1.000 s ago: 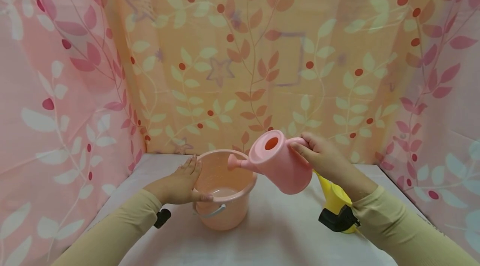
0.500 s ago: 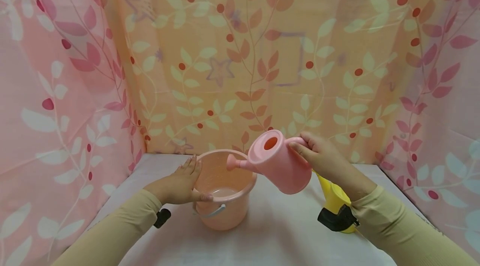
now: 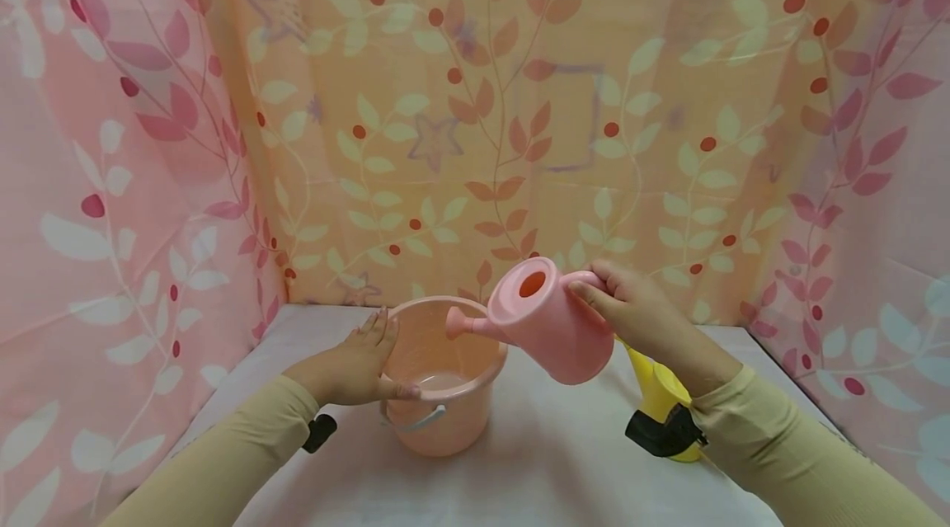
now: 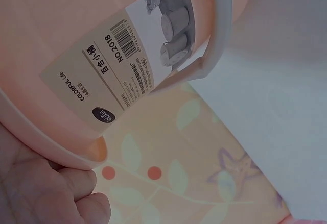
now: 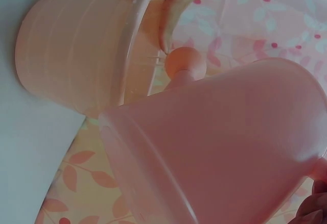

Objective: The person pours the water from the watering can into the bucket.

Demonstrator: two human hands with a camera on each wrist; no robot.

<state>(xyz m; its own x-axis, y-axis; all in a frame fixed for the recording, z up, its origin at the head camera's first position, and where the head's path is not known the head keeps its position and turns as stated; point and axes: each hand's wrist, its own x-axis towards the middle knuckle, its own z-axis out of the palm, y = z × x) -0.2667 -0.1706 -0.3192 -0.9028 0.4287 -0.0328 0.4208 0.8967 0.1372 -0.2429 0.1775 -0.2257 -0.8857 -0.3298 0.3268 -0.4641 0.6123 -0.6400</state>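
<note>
Head view: right fingers [image 3: 610, 273] grip the watering can [image 3: 557, 337], shifted slightly leftward (left fingers [image 3: 384, 329] hold the bucket [image 3: 445, 425]).

A half-hidden yellow container [image 3: 660, 388] stands toward the right edge of the tabletop [image 3: 549, 469]. Leafy orange cloth [image 3: 438, 205] hangs along the back edge, pink cloth [image 3: 141, 263] at both sides.

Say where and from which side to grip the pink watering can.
Probably by the handle, from the person's right: it juts out opposite the spout, which points left toward the peach bucket. The right hand grips the pink watering can there.
</note>
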